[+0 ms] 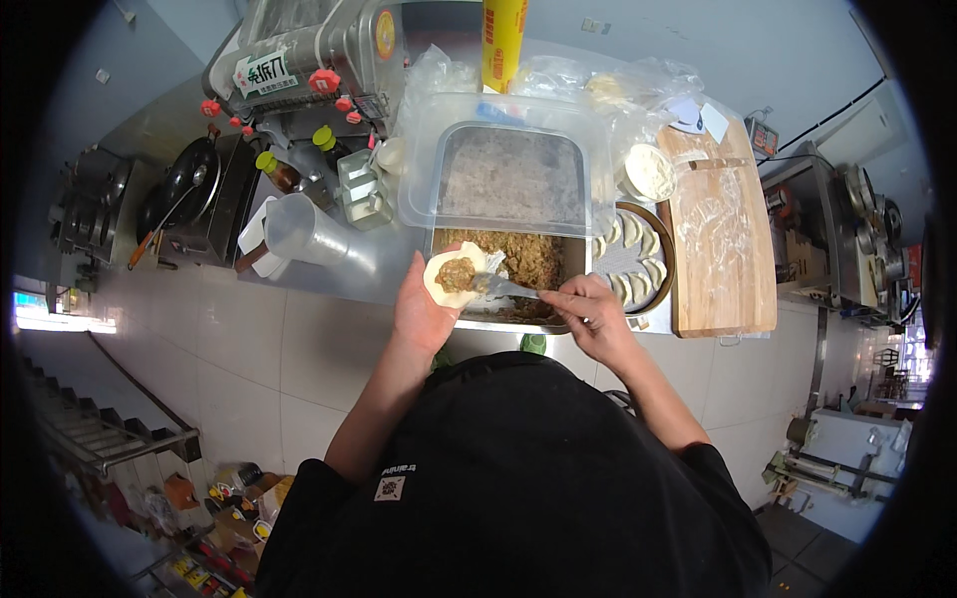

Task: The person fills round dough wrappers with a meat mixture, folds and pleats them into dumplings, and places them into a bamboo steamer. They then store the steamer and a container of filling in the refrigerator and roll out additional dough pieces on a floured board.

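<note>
On the palm and fingers of my left hand (422, 318) lies a round dough wrapper (441, 297) with a mound of minced filling (455, 275) in its middle. My right hand (593, 318) grips the handle end of a metal spatula (512, 288), whose blade touches the filling's right side. Both hands are over the near part of a steel tray (574, 258) of the same minced filling (527, 258). A translucent plastic lid or tub (415, 179) covers the tray's far part. To the right, folded dumplings (632, 232) sit around a round mesh-bottomed sieve (669, 258).
Right of the sieve lies a floured wooden board (729, 261) with a rolling pin (718, 164). A bowl of flour (649, 173) stands behind the sieve. At left are a plastic measuring jug (303, 228), sauce bottles (280, 172) and a dough-pressing machine (306, 75).
</note>
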Action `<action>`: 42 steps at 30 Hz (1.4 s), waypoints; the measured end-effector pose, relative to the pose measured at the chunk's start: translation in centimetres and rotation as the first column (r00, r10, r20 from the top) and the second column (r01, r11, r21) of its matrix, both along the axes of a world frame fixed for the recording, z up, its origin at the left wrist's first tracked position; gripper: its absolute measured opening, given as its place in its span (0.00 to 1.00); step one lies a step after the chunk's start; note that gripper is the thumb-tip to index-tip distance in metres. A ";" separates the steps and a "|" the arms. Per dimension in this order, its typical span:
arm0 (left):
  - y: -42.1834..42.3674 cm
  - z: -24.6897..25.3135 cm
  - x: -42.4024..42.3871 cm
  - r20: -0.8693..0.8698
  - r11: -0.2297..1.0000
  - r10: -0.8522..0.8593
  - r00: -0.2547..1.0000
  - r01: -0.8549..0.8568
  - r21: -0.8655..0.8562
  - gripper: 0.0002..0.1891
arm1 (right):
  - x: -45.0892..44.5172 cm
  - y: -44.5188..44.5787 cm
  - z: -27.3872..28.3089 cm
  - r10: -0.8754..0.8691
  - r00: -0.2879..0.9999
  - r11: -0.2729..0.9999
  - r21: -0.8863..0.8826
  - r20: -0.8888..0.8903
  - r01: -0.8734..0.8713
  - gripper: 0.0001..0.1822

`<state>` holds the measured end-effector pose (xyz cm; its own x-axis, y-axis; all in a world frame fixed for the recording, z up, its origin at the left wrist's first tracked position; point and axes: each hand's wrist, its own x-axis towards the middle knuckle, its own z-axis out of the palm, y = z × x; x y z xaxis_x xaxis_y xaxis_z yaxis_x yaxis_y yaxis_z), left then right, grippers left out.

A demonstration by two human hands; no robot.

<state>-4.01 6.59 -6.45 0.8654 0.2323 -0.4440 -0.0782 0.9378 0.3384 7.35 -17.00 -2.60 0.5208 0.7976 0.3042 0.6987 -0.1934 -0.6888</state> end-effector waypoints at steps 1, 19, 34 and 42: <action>0.1 0.0 0.1 -0.016 1.000 0.021 1.000 -0.021 0.008 0.30 | 0.2 -0.3 0.0 -0.043 0.999 0.998 -0.033 0.026 0.044 0.18; -1.1 1.3 0.3 0.096 0.995 -0.062 0.993 0.069 -0.070 0.33 | -2.1 5.0 0.2 -0.104 0.944 0.983 0.178 0.312 0.050 0.12; -2.7 1.8 -0.4 0.177 0.997 -0.065 0.982 0.057 0.049 0.32 | -3.2 7.1 -0.5 -0.026 0.912 0.964 0.250 0.409 -0.085 0.12; -3.3 1.4 -1.2 0.387 0.949 -0.124 0.914 -0.005 0.317 0.31 | -3.7 7.5 0.7 -0.144 0.983 0.941 0.323 0.112 0.101 0.07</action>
<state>-5.23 3.29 -5.00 0.9699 0.2422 0.0242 -0.2139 0.8006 0.5597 3.69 -9.48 -1.87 0.5461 0.5825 0.6021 0.7722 -0.0713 -0.6314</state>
